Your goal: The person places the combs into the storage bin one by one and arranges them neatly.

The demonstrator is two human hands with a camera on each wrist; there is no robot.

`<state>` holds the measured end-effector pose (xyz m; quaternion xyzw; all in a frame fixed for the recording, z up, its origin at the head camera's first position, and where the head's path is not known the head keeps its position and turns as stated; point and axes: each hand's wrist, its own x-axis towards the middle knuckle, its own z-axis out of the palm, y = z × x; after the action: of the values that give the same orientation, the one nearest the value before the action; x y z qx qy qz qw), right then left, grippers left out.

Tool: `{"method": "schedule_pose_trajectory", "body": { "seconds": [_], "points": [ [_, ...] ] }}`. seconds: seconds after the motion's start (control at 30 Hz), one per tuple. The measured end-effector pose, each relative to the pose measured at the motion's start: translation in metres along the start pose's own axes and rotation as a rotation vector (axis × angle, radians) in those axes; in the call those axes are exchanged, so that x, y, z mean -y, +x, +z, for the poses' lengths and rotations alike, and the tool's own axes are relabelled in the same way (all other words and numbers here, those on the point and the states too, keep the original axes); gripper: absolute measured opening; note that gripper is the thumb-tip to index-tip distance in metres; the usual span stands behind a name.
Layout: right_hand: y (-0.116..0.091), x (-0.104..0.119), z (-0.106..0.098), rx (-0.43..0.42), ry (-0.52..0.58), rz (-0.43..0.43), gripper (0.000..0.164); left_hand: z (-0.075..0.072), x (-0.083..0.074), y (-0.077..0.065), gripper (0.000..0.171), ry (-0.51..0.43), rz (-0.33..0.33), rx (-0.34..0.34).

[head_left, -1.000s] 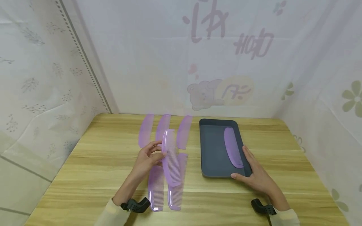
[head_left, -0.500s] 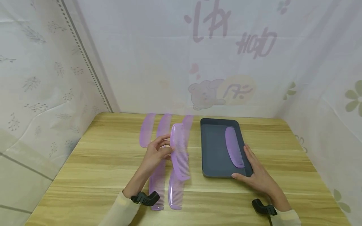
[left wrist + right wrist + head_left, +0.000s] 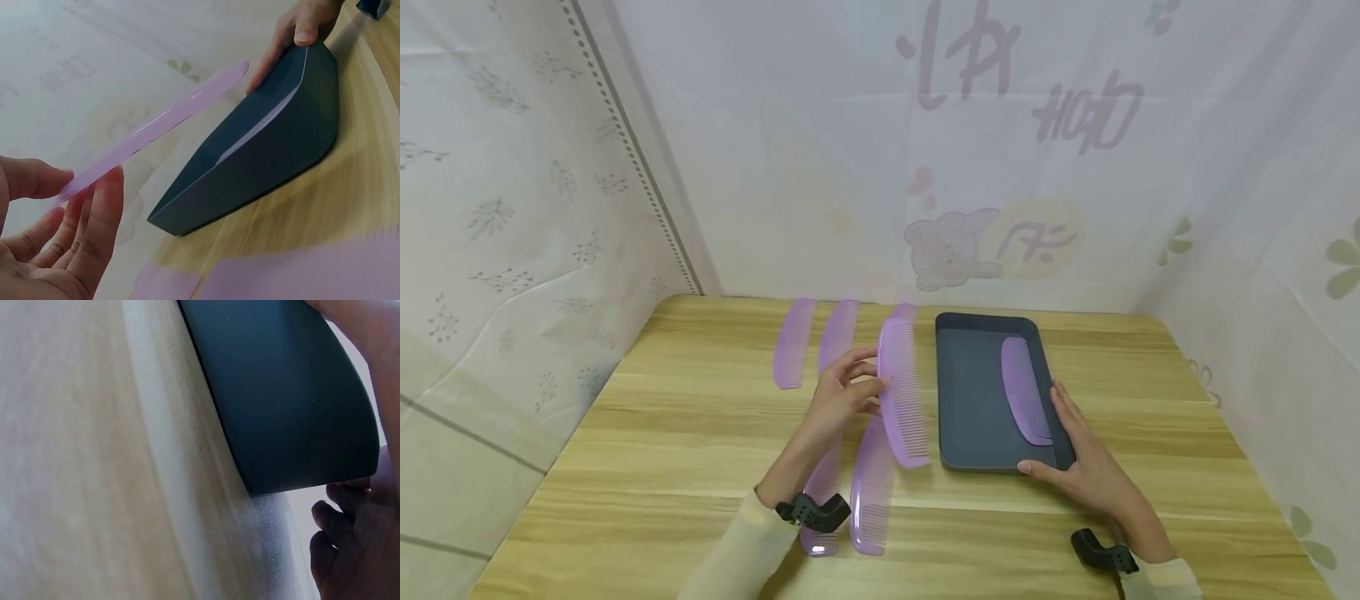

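Note:
My left hand pinches a purple comb by its spine, teeth facing right. The comb is raised over the table, just left of the dark grey tray. In the left wrist view the thumb and fingers hold the lower end of the comb, which slants up toward the tray. Another purple comb lies inside the tray along its right side. My right hand grips the tray's near right corner, thumb at the near rim and fingers along the right wall.
Several more purple combs lie on the wooden table: a back row with a left comb, a middle comb and a partly hidden one, and a front row with a comb and another under the left wrist. Printed cloth hangs behind.
My left hand has carried the comb rightward and slightly away, from over the combs toward the tray. The right hand keeps its place at the tray's corner.

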<state>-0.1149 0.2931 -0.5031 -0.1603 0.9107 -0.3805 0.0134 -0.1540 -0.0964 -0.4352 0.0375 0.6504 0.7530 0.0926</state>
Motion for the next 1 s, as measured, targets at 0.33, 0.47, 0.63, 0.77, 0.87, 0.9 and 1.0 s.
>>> {"method": "schedule_pose_trajectory", "body": {
  "seconds": [0.33,0.47,0.63,0.77,0.87,0.9,1.0],
  "points": [
    [-0.001,0.0,-0.001,0.003,0.002,0.0,0.12,0.021,-0.002,0.015,0.055,-0.003,-0.033,-0.007],
    [0.001,0.0,-0.001,-0.002,0.001,-0.005,0.12,0.029,-0.003,0.022,0.054,-0.015,-0.024,0.006],
    [0.002,0.001,-0.001,-0.002,-0.009,-0.001,0.121,0.037,-0.002,0.031,0.053,-0.014,-0.04,0.023],
    [0.002,0.0,-0.001,0.002,-0.008,0.008,0.121,0.044,-0.001,0.04,0.052,-0.015,-0.056,0.039],
    [0.002,0.0,-0.002,0.002,-0.008,0.012,0.121,0.049,-0.002,0.047,0.051,-0.009,-0.059,0.055],
    [0.002,0.0,-0.002,0.002,-0.01,0.013,0.121,0.051,-0.002,0.049,0.051,-0.005,-0.062,0.057],
    [0.001,0.0,-0.001,0.004,-0.012,0.016,0.121,0.055,-0.001,0.055,0.05,0.017,-0.068,0.067]
  ]
}}
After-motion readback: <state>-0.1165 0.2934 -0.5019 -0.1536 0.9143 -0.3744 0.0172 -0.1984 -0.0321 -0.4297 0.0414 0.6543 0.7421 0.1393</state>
